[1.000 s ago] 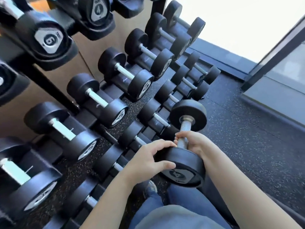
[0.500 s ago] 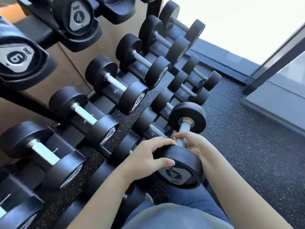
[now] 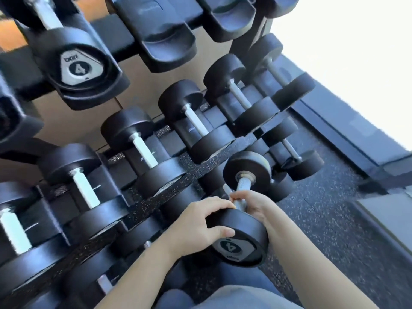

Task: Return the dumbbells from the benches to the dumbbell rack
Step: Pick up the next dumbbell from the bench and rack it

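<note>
A black dumbbell (image 3: 242, 239) marked 4 hangs in front of the dumbbell rack (image 3: 124, 43), its far head tilted up toward the rack. My right hand (image 3: 252, 204) grips its metal handle. My left hand (image 3: 200, 226) holds the near head, thumb across its face. An empty saddle (image 3: 166, 44) shows on the top tier, to the right of a racked dumbbell (image 3: 73, 65) also marked 4.
Several black dumbbells fill the middle tier (image 3: 142, 150) and the lower tier (image 3: 292, 152). Speckled rubber floor (image 3: 323, 219) lies to the right. A bright window with a dark sill (image 3: 347, 130) runs along the far right. My blue trousers (image 3: 234, 295) show at the bottom.
The view has swung up and closer to the rack, bringing the top tier's empty saddles into sight. The dumbbell has risen slightly; both hands keep their hold.
</note>
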Demonstrator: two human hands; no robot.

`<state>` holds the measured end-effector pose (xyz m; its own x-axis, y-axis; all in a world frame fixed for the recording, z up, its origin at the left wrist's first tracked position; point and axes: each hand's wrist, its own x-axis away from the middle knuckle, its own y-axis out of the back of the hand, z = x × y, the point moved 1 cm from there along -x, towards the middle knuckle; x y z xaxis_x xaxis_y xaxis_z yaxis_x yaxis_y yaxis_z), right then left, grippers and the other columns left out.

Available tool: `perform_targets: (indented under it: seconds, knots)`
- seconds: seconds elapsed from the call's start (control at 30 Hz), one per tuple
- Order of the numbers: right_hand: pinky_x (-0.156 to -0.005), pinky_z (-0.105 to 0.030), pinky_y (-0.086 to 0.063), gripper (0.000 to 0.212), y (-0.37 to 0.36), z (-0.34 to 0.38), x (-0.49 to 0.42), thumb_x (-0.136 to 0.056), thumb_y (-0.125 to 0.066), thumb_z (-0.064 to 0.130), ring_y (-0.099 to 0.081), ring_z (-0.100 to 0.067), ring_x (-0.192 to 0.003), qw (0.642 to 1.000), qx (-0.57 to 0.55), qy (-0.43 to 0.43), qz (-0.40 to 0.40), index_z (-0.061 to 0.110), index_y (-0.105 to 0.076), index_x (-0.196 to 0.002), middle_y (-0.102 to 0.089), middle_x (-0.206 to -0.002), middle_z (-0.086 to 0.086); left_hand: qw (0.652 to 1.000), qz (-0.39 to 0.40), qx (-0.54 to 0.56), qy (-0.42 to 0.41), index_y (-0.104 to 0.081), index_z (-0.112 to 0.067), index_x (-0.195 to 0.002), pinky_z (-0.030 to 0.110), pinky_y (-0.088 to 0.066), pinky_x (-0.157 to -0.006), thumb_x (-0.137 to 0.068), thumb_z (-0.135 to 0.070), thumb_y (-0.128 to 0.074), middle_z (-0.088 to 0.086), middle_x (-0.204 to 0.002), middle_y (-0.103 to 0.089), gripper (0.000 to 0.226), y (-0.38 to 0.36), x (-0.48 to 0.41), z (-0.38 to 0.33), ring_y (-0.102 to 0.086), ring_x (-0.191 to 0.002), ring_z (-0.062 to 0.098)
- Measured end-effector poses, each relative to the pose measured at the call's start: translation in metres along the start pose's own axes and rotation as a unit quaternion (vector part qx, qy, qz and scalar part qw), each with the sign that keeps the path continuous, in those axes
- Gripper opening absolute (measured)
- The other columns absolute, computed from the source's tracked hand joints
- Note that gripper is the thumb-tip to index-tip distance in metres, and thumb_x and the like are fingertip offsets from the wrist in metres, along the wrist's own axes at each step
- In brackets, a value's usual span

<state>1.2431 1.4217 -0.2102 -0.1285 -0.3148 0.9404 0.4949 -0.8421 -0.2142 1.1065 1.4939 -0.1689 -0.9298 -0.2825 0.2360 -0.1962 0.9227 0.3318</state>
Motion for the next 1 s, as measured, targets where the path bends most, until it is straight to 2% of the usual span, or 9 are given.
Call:
perform_targets:
  seconds: [0.13, 0.23, 0.33, 0.43, 0.53, 0.7, 0.9, 1.0]
  knots:
    - [-0.058, -0.026, -0.038, 0.013, 0.009, 0.028, -0.006, -0.093, -0.037, -0.003, -0.04, -0.019, -0.058, 1.0, -0.001, -0.005, 0.015, 0.009, -0.038, -0.099, -0.041, -0.069, -0.011, 1.0, -0.011, 0.0, 0.011, -0.06, -0.021, -0.111, 0.0, -0.029, -0.08, -0.073, -0.014, -0.074, -0.01, -0.106, -0.06, 0.041, -0.002, -0.025, -0.011, -0.047, -0.096, -0.016]
    - [-0.056, -0.026, -0.043, 0.014, 0.011, 0.039, -0.012, -0.093, -0.038, -0.003, -0.042, -0.019, -0.06, 1.0, 0.013, -0.009, 0.018, 0.008, -0.039, -0.103, -0.043, -0.072, -0.011, 1.0, -0.022, 0.013, 0.014, -0.061, -0.02, -0.11, -0.001, -0.029, -0.076, -0.072, -0.013, -0.075, -0.013, -0.103, -0.06, 0.041, -0.001, -0.034, -0.014, -0.047, -0.092, -0.018]
    - [-0.049, -0.025, -0.046, 0.008, 0.005, 0.045, -0.014, -0.093, -0.04, -0.001, -0.044, -0.019, -0.058, 0.999, 0.043, -0.017, 0.018, 0.003, -0.046, -0.089, -0.044, -0.072, -0.011, 0.999, -0.035, 0.037, 0.02, -0.059, -0.031, -0.107, 0.001, -0.03, -0.081, -0.071, -0.015, -0.075, -0.011, -0.105, -0.061, 0.041, 0.005, -0.036, -0.012, -0.05, -0.098, -0.013]
    - [-0.046, -0.024, -0.046, 0.02, -0.005, 0.048, -0.015, -0.093, -0.041, 0.0, -0.05, -0.016, -0.044, 0.998, 0.063, -0.007, 0.014, 0.002, -0.046, -0.074, -0.044, -0.067, -0.01, 0.997, -0.052, 0.054, 0.026, -0.059, -0.038, -0.105, 0.004, -0.032, -0.086, -0.069, -0.021, -0.074, -0.016, -0.106, -0.061, 0.042, 0.01, -0.031, -0.009, -0.052, -0.102, -0.006]
    - [-0.035, -0.017, -0.046, 0.018, -0.023, 0.05, -0.013, -0.09, -0.045, -0.005, -0.051, -0.009, -0.029, 0.994, 0.092, 0.05, 0.005, 0.003, -0.046, -0.075, -0.045, -0.065, -0.01, 0.994, -0.078, 0.071, 0.032, -0.06, -0.039, -0.102, 0.01, -0.037, -0.087, -0.066, -0.022, -0.073, -0.02, -0.101, -0.061, 0.043, 0.019, -0.019, -0.006, -0.054, -0.1, -0.001]
    - [-0.035, -0.019, -0.046, 0.024, -0.064, 0.049, 0.002, -0.086, -0.051, -0.011, -0.05, -0.013, -0.036, 0.975, 0.155, 0.156, 0.022, 0.005, -0.042, -0.07, -0.044, -0.059, -0.012, 0.991, -0.118, 0.063, 0.004, -0.061, -0.031, -0.105, 0.011, -0.036, -0.089, -0.066, -0.02, -0.073, -0.025, -0.104, -0.058, 0.042, 0.046, 0.007, -0.007, -0.053, -0.103, -0.001]
    - [-0.04, -0.023, -0.048, 0.021, -0.121, 0.051, 0.036, -0.084, -0.053, -0.011, -0.052, -0.015, -0.041, 0.954, 0.188, 0.23, 0.045, 0.003, -0.044, -0.071, -0.046, -0.06, -0.013, 0.99, -0.128, 0.047, -0.043, -0.061, -0.031, -0.107, 0.015, -0.04, -0.09, -0.068, -0.021, -0.074, -0.019, -0.104, -0.061, 0.042, 0.099, 0.037, -0.013, -0.054, -0.106, 0.004]
    - [-0.038, -0.021, -0.048, 0.012, -0.145, 0.062, 0.052, -0.085, -0.052, -0.011, -0.053, -0.011, -0.035, 0.948, 0.183, 0.251, 0.064, 0.0, -0.047, -0.083, -0.046, -0.063, -0.013, 0.986, -0.148, 0.027, -0.076, -0.06, -0.034, -0.107, 0.018, -0.041, -0.091, -0.068, -0.025, -0.072, -0.019, -0.108, -0.06, 0.041, 0.123, 0.039, -0.022, -0.054, -0.108, 0.005]
